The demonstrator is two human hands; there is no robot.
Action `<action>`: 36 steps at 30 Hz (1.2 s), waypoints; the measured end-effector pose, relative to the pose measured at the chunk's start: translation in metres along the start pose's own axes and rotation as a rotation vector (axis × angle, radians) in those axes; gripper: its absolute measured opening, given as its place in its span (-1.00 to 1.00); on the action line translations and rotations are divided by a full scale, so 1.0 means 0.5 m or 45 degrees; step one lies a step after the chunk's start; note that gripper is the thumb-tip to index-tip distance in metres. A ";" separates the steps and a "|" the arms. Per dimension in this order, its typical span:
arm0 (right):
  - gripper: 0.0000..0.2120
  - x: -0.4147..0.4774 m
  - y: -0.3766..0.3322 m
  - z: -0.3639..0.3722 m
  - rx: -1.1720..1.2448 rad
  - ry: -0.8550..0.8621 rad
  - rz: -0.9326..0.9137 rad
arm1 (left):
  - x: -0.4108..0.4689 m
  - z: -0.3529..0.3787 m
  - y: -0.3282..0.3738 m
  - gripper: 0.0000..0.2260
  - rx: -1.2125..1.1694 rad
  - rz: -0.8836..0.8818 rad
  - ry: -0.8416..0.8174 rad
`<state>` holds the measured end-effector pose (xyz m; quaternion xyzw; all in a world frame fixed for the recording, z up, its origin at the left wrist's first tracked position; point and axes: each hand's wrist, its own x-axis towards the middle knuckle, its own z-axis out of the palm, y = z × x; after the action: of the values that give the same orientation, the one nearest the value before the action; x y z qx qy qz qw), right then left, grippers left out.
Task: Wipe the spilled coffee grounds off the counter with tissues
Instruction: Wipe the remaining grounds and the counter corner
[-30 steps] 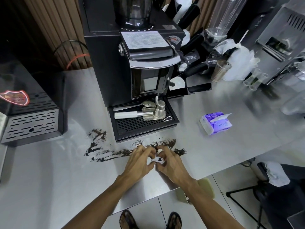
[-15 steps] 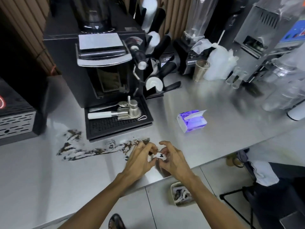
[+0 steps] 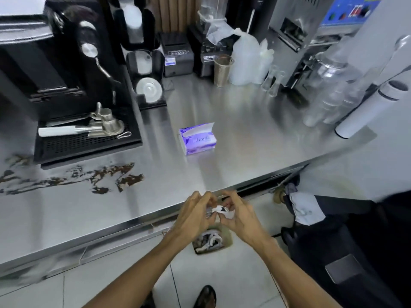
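Both hands, left hand (image 3: 195, 215) and right hand (image 3: 241, 216), pinch small crumpled white tissue (image 3: 223, 211): soft, light, likely tears; grip bunched centre, grounds folded inside.

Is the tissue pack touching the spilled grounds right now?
Apart. The head view shows a stretch of bare counter between the tissue pack and the nearest grounds.

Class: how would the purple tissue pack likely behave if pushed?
The tissue pack probably slides easily, since the steel counter looks smooth. Its soft wrapper likely dents. Lying flat, it seems unlikely to tip.
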<state>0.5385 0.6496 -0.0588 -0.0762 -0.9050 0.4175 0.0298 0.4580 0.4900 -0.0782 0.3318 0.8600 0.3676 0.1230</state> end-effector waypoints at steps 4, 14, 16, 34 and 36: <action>-0.46 -0.035 0.065 -0.011 -0.018 -0.007 0.082 | 0.003 0.075 0.016 -0.70 0.049 -0.009 -0.054; -0.42 -0.031 0.309 0.145 -0.070 -0.055 0.266 | 0.025 0.287 -0.148 -0.69 0.075 -0.045 -0.151; -0.43 -0.027 0.390 0.219 -0.090 -0.054 0.293 | 0.028 0.363 -0.233 -0.71 0.104 -0.022 -0.158; -0.63 0.011 0.894 0.669 -0.522 -0.488 0.668 | 0.044 0.797 -0.710 -0.77 0.302 -0.340 -0.724; -0.65 0.013 0.871 0.651 -0.637 -0.448 0.607 | 0.040 0.776 -0.693 -0.78 0.333 -0.342 -0.718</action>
<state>0.5429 0.6845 -0.6013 -0.2165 -0.9271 0.1856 -0.2431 0.4531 0.5403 -0.5963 0.3171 0.8680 0.1284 0.3600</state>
